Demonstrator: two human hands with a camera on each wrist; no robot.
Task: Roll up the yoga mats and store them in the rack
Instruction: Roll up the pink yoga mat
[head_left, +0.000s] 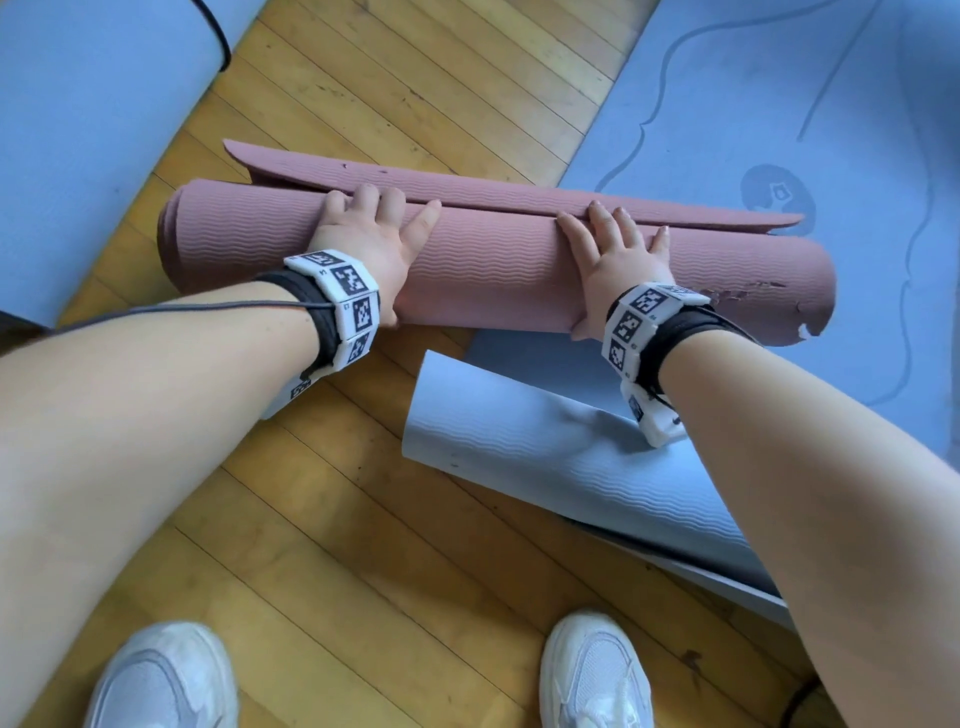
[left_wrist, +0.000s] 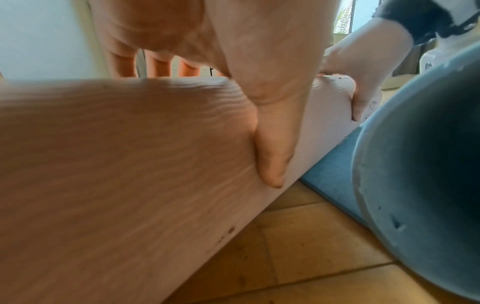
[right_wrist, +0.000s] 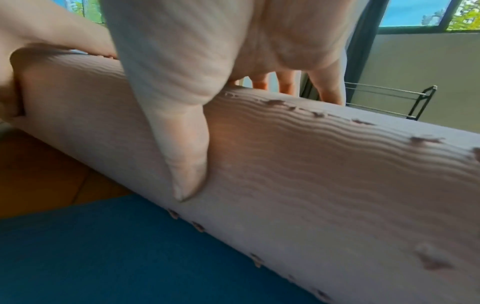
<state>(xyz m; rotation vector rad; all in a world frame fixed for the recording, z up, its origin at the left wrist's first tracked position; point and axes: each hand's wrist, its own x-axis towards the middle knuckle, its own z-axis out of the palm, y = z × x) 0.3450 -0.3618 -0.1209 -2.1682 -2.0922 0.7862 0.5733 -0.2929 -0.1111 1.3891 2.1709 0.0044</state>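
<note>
A pink ribbed yoga mat (head_left: 493, 265) lies almost fully rolled across the wooden floor, its last flat strip (head_left: 467, 184) sticking out behind the roll. My left hand (head_left: 371, 223) presses on the roll's left half, fingers spread over the top and reaching the seam. My right hand (head_left: 613, 244) presses the right half the same way. In the left wrist view my left thumb (left_wrist: 272, 144) lies flat against the roll's near side (left_wrist: 130, 164). My right thumb (right_wrist: 187, 154) likewise rests on the roll's near side (right_wrist: 311, 174). The roll's right end is chipped and torn.
A blue patterned mat (head_left: 805, 104) lies flat under the roll's right end. A light blue mat (head_left: 545, 457) curls up beside my right forearm. Another blue mat (head_left: 78, 156) lies at the left. A metal rack (right_wrist: 405, 102) stands by the far wall. My white shoes (head_left: 166, 675) are at the bottom.
</note>
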